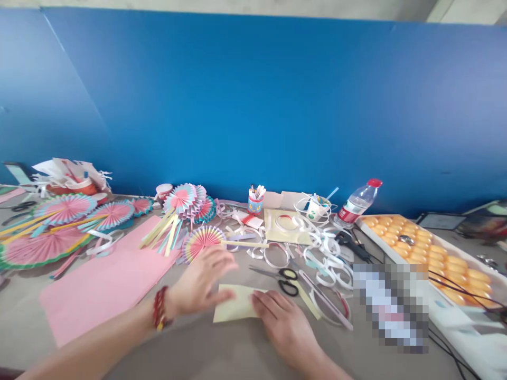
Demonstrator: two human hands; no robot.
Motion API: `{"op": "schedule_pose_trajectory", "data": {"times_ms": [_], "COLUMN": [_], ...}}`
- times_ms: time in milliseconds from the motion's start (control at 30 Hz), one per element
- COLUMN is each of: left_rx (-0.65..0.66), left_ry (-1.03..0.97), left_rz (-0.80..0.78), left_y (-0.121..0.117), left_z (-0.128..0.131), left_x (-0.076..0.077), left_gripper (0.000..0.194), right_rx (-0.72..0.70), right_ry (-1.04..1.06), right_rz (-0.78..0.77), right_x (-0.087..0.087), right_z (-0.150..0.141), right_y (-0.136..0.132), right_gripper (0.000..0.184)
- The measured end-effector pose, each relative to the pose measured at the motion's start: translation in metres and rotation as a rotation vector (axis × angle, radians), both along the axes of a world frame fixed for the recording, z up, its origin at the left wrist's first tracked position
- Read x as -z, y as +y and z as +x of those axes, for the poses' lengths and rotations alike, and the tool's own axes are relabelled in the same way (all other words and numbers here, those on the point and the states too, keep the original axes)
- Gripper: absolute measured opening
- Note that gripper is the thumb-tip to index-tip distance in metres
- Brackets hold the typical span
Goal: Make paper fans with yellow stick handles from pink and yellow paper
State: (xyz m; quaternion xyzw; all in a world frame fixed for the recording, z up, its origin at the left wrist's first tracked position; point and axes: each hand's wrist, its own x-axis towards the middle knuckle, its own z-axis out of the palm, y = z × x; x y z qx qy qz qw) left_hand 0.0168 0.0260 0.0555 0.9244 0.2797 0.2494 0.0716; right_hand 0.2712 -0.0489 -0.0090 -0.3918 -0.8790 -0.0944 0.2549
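A small sheet of pale yellow paper (237, 305) lies on the table in front of me. My right hand (283, 322) rests on its right end with the fingers stretched out flat. Over the sheet's left side hovers my left hand (202, 282), fingers apart and holding nothing; a red beaded bracelet circles that wrist. Just beyond the hands are black-handled scissors (283, 275), lying with the blades apart. A round pleated paper fan (204, 243) in pink and yellow, with a pale stick, sits behind my left hand.
Pink paper sheets (106, 279) and several pleated fans (65, 248) spread leftward. White paper strips (328, 258) tangle at right, near a tilted water bottle (360, 203), a glue gun (352, 245) and an orange padded tray (435, 253). A blue panel (253, 105) stands behind.
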Motion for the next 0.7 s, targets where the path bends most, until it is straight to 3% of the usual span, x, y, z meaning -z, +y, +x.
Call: {"op": "schedule_pose_trajectory", "data": {"times_ms": [33,67,167,300,467,700], "left_rx": [0.04,0.047,0.009,0.011,-0.044,-0.091], "left_ry": [0.053,0.125,0.279,0.278,0.224,0.094], "left_rz": [-0.01,-0.012,-0.011,0.03,0.013,-0.203], "left_y": [-0.016,-0.031,-0.06,-0.072,-0.078,-0.071], "left_z": [-0.001,-0.001,-0.006,-0.019,-0.027,-0.025], "left_x": [0.005,0.011,0.032,0.052,0.055,0.049], "left_gripper": [0.055,0.057,0.019,0.018,0.022,0.02], "right_rx": [-0.004,-0.015,-0.078,-0.138,-0.145,-0.053], "right_ry": [-0.008,-0.019,-0.062,-0.08,-0.054,0.157], "right_rz": [-0.021,-0.047,-0.134,-0.206,-0.279,-0.431], "right_x": [0.003,0.004,0.006,0.009,0.001,-0.009], "right_z": [-0.003,-0.006,-0.01,-0.004,0.007,0.011], "right_y": [-0.001,-0.002,-0.007,-0.02,-0.029,-0.027], "right_gripper": [0.035,0.035,0.035,0.033,0.027,0.021]}}
